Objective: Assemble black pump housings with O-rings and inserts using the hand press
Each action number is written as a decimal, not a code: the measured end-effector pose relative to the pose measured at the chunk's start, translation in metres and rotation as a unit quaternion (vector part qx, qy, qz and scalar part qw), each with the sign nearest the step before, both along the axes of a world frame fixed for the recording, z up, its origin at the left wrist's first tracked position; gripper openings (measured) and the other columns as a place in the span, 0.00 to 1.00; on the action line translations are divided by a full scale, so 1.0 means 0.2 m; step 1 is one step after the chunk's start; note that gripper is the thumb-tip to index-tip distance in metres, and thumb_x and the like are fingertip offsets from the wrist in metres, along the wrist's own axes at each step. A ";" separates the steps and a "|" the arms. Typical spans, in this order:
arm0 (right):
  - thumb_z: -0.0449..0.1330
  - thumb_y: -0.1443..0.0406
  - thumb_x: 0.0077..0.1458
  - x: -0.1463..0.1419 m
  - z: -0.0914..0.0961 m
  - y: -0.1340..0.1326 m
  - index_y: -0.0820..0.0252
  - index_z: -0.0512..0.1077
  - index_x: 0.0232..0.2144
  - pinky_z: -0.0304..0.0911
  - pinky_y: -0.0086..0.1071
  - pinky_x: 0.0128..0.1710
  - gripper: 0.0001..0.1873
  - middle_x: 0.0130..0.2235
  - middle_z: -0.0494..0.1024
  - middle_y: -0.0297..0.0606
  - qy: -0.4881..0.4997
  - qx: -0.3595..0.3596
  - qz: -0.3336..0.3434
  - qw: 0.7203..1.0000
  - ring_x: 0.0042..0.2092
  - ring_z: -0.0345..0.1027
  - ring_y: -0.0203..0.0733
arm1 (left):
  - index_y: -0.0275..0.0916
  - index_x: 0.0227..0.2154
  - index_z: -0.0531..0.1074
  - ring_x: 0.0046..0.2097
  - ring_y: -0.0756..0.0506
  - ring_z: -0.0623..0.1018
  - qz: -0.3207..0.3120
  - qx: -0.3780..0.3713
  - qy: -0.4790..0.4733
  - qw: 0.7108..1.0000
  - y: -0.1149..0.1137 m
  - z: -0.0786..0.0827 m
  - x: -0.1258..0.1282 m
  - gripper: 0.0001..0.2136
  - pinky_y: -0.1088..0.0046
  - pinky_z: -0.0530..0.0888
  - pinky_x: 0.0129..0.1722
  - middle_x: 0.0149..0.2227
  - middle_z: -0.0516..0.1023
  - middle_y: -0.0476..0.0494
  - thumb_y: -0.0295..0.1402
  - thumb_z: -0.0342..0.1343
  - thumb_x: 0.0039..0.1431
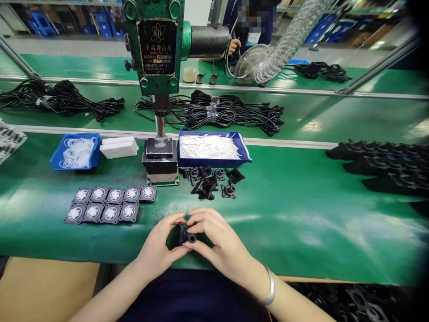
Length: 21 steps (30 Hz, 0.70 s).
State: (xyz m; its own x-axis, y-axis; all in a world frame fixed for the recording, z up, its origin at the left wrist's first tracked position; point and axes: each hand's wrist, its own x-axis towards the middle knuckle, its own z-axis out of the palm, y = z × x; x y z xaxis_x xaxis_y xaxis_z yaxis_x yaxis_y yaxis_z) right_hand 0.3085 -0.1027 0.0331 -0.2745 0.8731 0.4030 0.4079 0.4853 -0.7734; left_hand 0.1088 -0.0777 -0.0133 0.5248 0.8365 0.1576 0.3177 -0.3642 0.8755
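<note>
Between my two hands, near the front edge of the green table, is a black plastic pump cover (185,234) with a round spout facing me. My left hand (163,241) grips its left side with thumb and fingers. On the other side my right hand (216,239), with a silver bracelet at the wrist, pinches it around the spout. Loose black covers of the same look (229,191) lie in a pile beyond my hands. To the left sit two rows of black square parts (115,195) with white swirl-shaped wheels.
A green hand press (161,161) stands ahead. Blue trays hold white rings (78,152) and thin white pieces (211,147). Black cable bundles (214,112) lie behind. Stacked black parts (385,170) line the right. Across the bench a person's hand (233,46) shows near a clear duct (288,40).
</note>
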 end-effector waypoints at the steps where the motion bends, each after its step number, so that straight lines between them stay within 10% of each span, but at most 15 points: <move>1: 0.62 0.67 0.62 0.00 0.00 0.00 0.54 0.69 0.42 0.67 0.45 0.53 0.07 0.44 0.75 0.40 0.001 -0.004 0.001 1.000 0.52 0.68 0.46 | 0.47 0.58 0.60 0.52 0.42 0.78 0.000 0.002 0.003 1.000 0.00 0.00 0.00 0.27 0.60 0.77 0.53 0.51 0.75 0.42 0.32 0.63 0.57; 17: 0.61 0.62 0.64 -0.01 -0.07 -0.02 0.53 0.67 0.41 0.64 0.41 0.55 0.06 0.43 0.74 0.37 0.013 -0.063 0.022 0.998 0.50 0.68 0.44 | 0.43 0.53 0.67 0.51 0.43 0.78 -0.023 0.029 0.016 0.999 0.02 0.06 0.01 0.26 0.65 0.75 0.54 0.51 0.78 0.43 0.29 0.67 0.52; 21: 0.60 0.54 0.63 0.05 0.06 0.05 0.50 0.67 0.47 0.67 0.39 0.54 0.14 0.53 0.71 0.41 -0.025 -0.037 0.001 0.999 0.56 0.66 0.46 | 0.43 0.51 0.69 0.48 0.44 0.79 -0.013 0.083 -0.028 0.996 0.08 0.19 -0.02 0.25 0.69 0.77 0.49 0.47 0.79 0.45 0.29 0.68 0.50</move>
